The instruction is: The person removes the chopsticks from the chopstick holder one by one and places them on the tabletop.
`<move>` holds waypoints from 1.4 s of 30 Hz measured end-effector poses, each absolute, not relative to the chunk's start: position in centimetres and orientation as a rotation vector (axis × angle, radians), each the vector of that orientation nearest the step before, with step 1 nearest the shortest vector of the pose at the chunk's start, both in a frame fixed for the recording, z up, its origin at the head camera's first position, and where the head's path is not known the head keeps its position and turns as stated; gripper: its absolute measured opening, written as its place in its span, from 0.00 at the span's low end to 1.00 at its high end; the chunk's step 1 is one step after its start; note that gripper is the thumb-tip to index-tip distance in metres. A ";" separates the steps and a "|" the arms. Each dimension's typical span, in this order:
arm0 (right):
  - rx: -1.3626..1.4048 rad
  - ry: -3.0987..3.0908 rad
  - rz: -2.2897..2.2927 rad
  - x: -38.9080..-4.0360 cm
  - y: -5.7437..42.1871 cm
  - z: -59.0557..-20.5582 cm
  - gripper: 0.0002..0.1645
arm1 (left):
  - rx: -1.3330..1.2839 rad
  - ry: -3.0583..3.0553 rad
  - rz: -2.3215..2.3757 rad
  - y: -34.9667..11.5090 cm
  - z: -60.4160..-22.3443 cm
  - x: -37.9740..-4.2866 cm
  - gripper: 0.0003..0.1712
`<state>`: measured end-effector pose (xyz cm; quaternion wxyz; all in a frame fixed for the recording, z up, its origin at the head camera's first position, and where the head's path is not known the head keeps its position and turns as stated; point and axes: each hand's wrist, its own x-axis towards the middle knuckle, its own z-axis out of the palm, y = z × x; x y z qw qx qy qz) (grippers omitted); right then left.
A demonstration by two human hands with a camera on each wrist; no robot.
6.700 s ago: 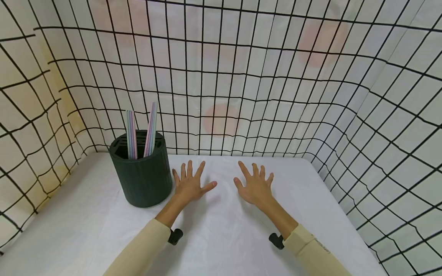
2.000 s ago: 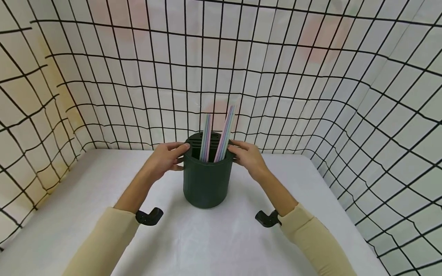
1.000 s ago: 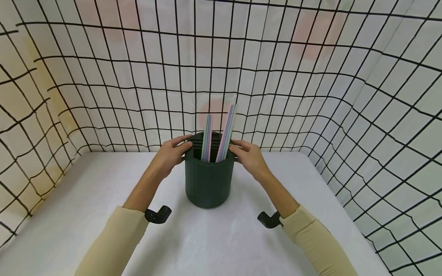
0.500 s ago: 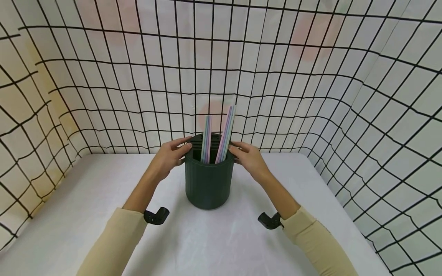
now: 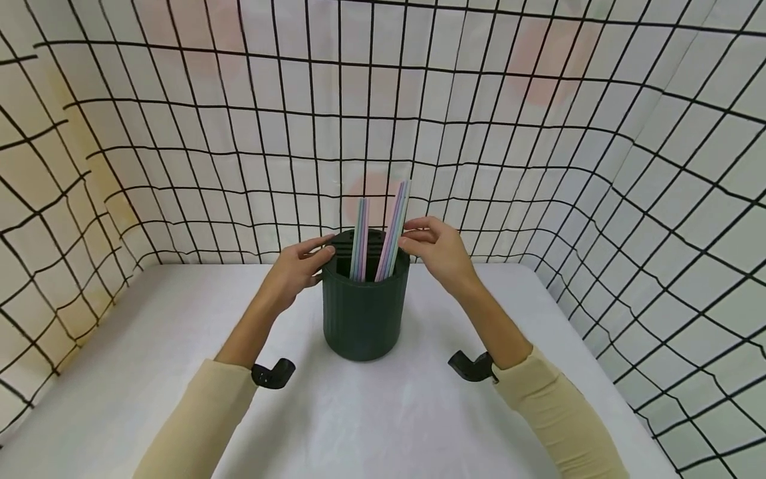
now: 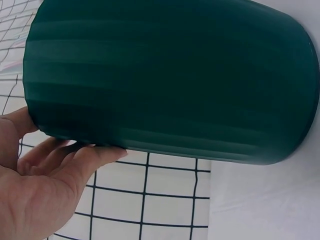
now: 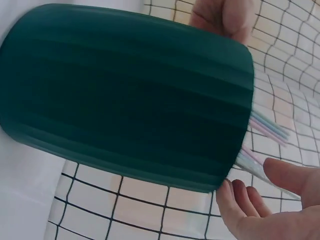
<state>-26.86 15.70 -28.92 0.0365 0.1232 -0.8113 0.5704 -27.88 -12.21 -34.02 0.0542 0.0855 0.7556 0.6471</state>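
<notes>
A dark green ribbed utensil holder (image 5: 364, 318) stands upright on the white surface, in front of me. Two bundles of pastel sticks that look like straws lean in it: a shorter left bundle (image 5: 360, 239) and a taller right bundle (image 5: 393, 233). With thumb at the rim and fingers along the outside, my left hand (image 5: 293, 271) holds the holder's left side. My right hand (image 5: 443, 256) is at the upper right, fingertips beside the rim and the taller bundle. In the right wrist view, a gap shows between the thumb (image 7: 287, 172) and the fingers of that hand.
Black wire grid (image 5: 287, 140) encloses the back and both sides, with white sheeting behind it. White cloth (image 5: 383, 426) covers the table. A dark wrist camera (image 5: 273, 374) sits on the left wrist and another camera (image 5: 471, 366) on the right.
The holder went from the left to the middle, and both hands came to its rim. In the last half second my right hand rose from the rim toward the taller bundle; my left stayed.
</notes>
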 end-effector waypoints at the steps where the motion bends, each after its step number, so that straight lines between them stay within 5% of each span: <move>1: 0.373 -2.500 1.745 -26.8 15.6 -29.0 0.23 | 0.263 2.292 1.967 -12.2 -34.0 -27.9 0.30; 26: 0.380 -2.394 1.664 -27.5 14.0 -30.5 0.15 | 0.256 2.229 2.032 -12.5 -33.9 -27.7 0.30; 42: 0.439 -2.102 1.801 -26.7 15.5 -23.4 0.15 | 0.263 2.254 2.005 -12.5 -34.1 -27.7 0.29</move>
